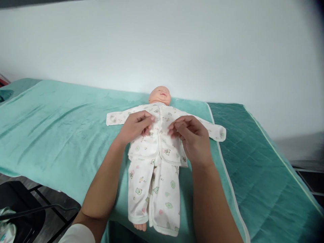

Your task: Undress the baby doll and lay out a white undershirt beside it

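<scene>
at the lower left of the frame a black metal-framed chair (pixel 22 206) stands on the dark floor beside the bed. a smooth teal blanket (pixel 63 135) covers the bed across the left and middle of the frame. in the centre a baby doll with a bare plastic head (pixel 160 94) lies on its back on the blanket, head toward the white wall, dressed in a white cotton top printed with small green and pink animals (pixel 152 143) and matching printed trousers (pixel 162 192). the left hand (pixel 135 126) rests on the doll's chest just left of the top's front opening, fingers curled and pinching the fabric there. the right hand (pixel 193 138) sits just right of the opening, fingers bent and closed on the other edge of the top. the two hands are near each other but apart. at the right of the frame lies a darker green quilted mat with a pale edge (pixel 258 168).
</scene>
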The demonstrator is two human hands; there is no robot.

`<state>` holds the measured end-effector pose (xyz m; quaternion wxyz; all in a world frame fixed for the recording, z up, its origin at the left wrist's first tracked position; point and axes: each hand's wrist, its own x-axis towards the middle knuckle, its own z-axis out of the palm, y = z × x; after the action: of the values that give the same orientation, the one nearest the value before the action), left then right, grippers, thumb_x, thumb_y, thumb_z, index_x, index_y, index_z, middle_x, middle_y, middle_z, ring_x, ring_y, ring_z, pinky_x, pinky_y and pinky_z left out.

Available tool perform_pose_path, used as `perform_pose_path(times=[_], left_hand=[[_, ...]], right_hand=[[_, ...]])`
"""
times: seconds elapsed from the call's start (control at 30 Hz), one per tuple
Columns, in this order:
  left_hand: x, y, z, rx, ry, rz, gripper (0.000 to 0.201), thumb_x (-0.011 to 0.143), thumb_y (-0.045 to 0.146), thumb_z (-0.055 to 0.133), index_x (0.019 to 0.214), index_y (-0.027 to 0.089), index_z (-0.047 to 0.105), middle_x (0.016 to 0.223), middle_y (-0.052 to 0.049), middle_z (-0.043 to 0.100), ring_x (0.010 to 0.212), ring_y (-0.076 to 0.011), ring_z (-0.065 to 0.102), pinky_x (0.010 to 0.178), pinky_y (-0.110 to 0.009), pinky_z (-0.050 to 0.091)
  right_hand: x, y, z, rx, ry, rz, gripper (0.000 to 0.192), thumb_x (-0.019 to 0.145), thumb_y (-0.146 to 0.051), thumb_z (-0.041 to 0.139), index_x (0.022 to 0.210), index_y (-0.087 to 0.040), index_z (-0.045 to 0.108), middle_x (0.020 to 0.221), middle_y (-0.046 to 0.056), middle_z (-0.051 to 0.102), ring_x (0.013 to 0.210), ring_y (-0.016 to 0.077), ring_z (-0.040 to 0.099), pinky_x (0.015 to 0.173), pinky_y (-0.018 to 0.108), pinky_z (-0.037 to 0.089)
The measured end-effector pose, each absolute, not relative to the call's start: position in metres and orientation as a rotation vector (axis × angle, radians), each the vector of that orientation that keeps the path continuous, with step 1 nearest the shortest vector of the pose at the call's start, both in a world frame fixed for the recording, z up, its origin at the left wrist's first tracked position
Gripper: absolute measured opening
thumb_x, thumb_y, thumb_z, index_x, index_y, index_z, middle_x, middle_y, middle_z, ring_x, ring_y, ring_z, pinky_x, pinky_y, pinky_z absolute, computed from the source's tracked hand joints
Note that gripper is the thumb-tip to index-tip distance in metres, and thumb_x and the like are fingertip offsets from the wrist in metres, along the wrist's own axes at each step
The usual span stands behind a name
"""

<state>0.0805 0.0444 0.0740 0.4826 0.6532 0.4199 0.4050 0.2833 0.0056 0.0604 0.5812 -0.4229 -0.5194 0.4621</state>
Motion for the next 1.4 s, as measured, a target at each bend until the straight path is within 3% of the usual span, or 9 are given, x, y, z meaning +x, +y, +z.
perform_pose_path(times=[0.07, 0.13, 0.3, 0.47, 0.6, 0.83, 1.17, 1.33, 1.4], left_hand=[[0.080, 0.053, 0.063, 1.654, 1.199, 1.214, 0.027, 0.094, 0.042, 0.056, 0.079, 0.019, 0.060, 0.069, 0.000, 0.063, 0.062, -0.0116, 0.057, 0.061, -0.024, 0.046], [0.078, 0.064, 0.048, 1.806, 1.400, 1.345, 0.022, 0.096, 0.037, 0.051, 0.090, 0.020, 0.064, 0.086, -0.004, 0.068, 0.082, -0.0157, 0.062, 0.075, -0.027, 0.049], [0.056, 0.081, 0.009, 2.265, 1.730, 1.160, 0.042, 0.092, 0.010, 0.038, 0.124, 0.020, 0.063, 0.129, -0.012, 0.065, 0.125, -0.0246, 0.055, 0.108, -0.041, 0.041], [0.014, 0.070, -0.011, 2.387, 2.019, 0.745, 0.068, 0.082, 0.007, 0.043, 0.149, 0.022, 0.045, 0.157, -0.009, 0.046, 0.147, -0.0258, 0.038, 0.122, -0.051, 0.024], [-0.016, 0.064, -0.014, 2.150, 2.245, 0.618, 0.067, 0.089, 0.017, 0.041, 0.155, 0.019, 0.037, 0.157, -0.012, 0.045, 0.147, -0.0280, 0.038, 0.122, -0.052, 0.027], [-0.039, 0.074, -0.017, 2.045, 2.313, 0.563, 0.065, 0.091, 0.009, 0.030, 0.155, 0.018, 0.038, 0.161, -0.008, 0.041, 0.149, -0.0225, 0.038, 0.125, -0.048, 0.025], [-0.052, 0.081, -0.017, 1.998, 2.366, 0.591, 0.063, 0.089, 0.005, 0.033, 0.148, 0.021, 0.049, 0.160, -0.006, 0.043, 0.148, -0.0241, 0.039, 0.124, -0.051, 0.024], [-0.044, 0.062, -0.018, 1.904, 2.438, 0.671, 0.053, 0.092, 0.015, 0.040, 0.144, 0.011, 0.054, 0.160, -0.018, 0.040, 0.148, -0.0336, 0.037, 0.122, -0.053, 0.028], [-0.038, 0.045, -0.019, 1.892, 2.413, 0.785, 0.053, 0.090, 0.014, 0.044, 0.142, 0.010, 0.055, 0.160, -0.021, 0.038, 0.149, -0.0364, 0.035, 0.121, -0.056, 0.030]], right_hand=[[0.281, 0.008, 0.056, -0.984, -1.211, 0.876, 0.013, 0.091, -0.037, 0.066, 0.097, -0.027, 0.065, 0.107, 0.005, 0.073, 0.103, 0.0206, 0.069, 0.091, 0.036, 0.056], [0.279, 0.013, 0.048, -1.017, -1.291, 0.730, 0.023, 0.093, -0.042, 0.063, 0.111, -0.028, 0.067, 0.128, 0.006, 0.068, 0.126, 0.0234, 0.060, 0.110, 0.042, 0.046], [0.293, 0.036, 0.010, -1.236, -1.588, 0.541, 0.051, 0.100, -0.055, 0.046, 0.143, -0.029, 0.053, 0.159, 0.006, 0.044, 0.151, 0.0229, 0.033, 0.126, 0.047, 0.025], [0.343, 0.049, -0.025, -1.648, -1.734, 0.256, 0.063, 0.103, -0.055, 0.028, 0.150, -0.019, 0.047, 0.163, 0.014, 0.036, 0.154, 0.0332, 0.024, 0.123, 0.064, 0.014], [0.395, 0.038, -0.041, -1.963, -1.733, 0.105, 0.061, 0.103, -0.051, 0.029, 0.153, -0.017, 0.042, 0.163, 0.016, 0.035, 0.151, 0.0366, 0.030, 0.119, 0.066, 0.022], [0.434, 0.021, -0.059, -2.064, -1.805, -0.048, 0.064, 0.104, -0.050, 0.028, 0.150, -0.010, 0.045, 0.154, 0.022, 0.046, 0.146, 0.0326, 0.040, 0.115, 0.051, 0.037], [0.416, 0.013, -0.046, -2.215, -1.717, 0.026, 0.065, 0.103, -0.052, 0.029, 0.154, -0.014, 0.038, 0.160, 0.020, 0.037, 0.148, 0.0357, 0.035, 0.117, 0.056, 0.030], [0.394, -0.005, -0.040, -2.192, -1.579, 0.067, 0.065, 0.102, -0.051, 0.034, 0.155, -0.012, 0.038, 0.164, 0.023, 0.028, 0.153, 0.0413, 0.020, 0.119, 0.068, 0.016], [0.383, -0.020, -0.040, -2.084, -1.566, 0.060, 0.065, 0.101, -0.049, 0.040, 0.152, -0.009, 0.041, 0.162, 0.025, 0.030, 0.153, 0.0403, 0.022, 0.120, 0.067, 0.017]])
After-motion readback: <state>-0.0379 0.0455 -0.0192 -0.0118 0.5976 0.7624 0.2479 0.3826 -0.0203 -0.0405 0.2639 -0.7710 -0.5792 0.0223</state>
